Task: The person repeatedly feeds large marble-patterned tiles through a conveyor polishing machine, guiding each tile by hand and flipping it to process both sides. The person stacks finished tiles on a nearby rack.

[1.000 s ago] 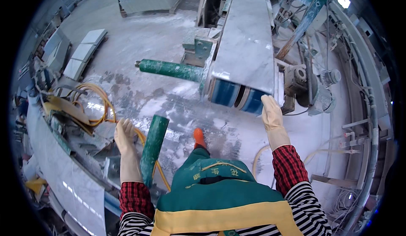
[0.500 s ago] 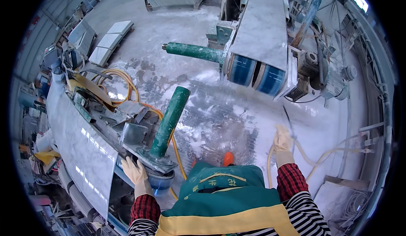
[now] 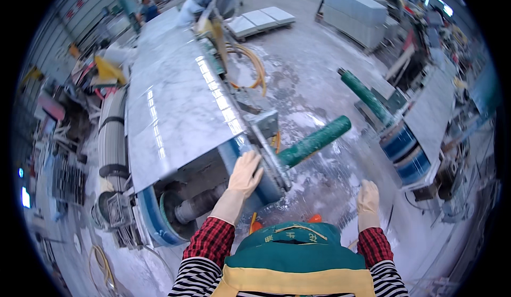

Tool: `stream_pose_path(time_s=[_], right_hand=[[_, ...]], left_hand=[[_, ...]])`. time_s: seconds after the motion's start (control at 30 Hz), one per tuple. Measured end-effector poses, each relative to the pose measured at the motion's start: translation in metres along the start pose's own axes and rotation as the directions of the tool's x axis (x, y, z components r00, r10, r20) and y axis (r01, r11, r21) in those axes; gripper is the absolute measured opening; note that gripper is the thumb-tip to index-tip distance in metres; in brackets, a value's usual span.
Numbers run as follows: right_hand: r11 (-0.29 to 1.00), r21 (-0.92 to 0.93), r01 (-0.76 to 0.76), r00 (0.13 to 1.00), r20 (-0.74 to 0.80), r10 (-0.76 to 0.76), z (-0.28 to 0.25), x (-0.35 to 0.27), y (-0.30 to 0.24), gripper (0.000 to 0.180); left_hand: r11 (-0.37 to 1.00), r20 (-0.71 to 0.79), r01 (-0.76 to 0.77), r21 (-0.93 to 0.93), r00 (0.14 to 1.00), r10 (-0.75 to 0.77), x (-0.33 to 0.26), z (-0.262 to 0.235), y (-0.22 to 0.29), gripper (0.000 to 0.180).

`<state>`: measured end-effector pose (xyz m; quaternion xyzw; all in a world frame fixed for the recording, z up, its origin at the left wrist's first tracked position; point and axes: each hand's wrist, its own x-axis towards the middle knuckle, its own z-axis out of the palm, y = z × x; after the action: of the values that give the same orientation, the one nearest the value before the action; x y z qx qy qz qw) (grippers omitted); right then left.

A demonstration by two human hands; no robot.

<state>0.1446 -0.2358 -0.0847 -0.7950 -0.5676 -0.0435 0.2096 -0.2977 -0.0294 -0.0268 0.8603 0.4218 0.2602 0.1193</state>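
My left hand, in a pale rubber glove, rests with fingers stretched out on the blue drum end of the machine, just beside the corner of a grey-white marbled slab. My right hand, gloved the same way, hangs over the wet floor, its fingers curled together. Their inner side is turned away, so anything within them is hidden. A green roller juts from the machine to the right of my left hand. Under the slab's near edge shows a shaft inside the frame.
Across the floor stands a second machine with a slab, blue drums and its own green roller. Orange hose lies coiled beyond. Pallets of white slabs and a large stack stand farther back. Someone is at far left.
My view has turned left, bringing the marbled slab toward the middle and the second machine to the right. My left hand stays on the machine's end; my right hand remains curled above the floor.
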Motion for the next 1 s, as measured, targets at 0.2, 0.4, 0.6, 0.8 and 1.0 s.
stream_pose_path(time_s=[0.2,0.4,0.6,0.8,1.0], right_hand=[[0.827,0.259,0.499,0.866,-0.145,-0.478,0.016,0.089,-0.237,0.010],[0.668,0.248,0.702,0.702,-0.083,-0.707,0.071,0.113,-0.360,0.035],[0.556,0.231,0.799,0.592,-0.138,-0.794,0.113,0.121,-0.405,0.050],[0.646,0.294,0.705,0.663,0.049,-0.747,0.125,0.156,-0.430,0.054],[0.671,0.330,0.664,0.707,0.015,-0.707,0.156,0.165,-0.432,0.052]], left_hand=[[0.981,-0.113,0.139,0.138,0.986,-0.123,-0.073,-0.076,-0.050,0.056],[0.867,-0.164,0.395,0.304,0.918,-0.361,-0.141,-0.145,-0.129,0.068],[0.597,-0.403,0.671,0.440,0.741,-0.537,-0.216,-0.165,-0.181,0.078],[0.432,-0.286,0.812,0.392,0.554,-0.782,-0.267,-0.160,-0.173,0.095],[0.419,-0.224,0.798,0.434,0.546,-0.807,-0.270,-0.165,-0.178,0.096]])
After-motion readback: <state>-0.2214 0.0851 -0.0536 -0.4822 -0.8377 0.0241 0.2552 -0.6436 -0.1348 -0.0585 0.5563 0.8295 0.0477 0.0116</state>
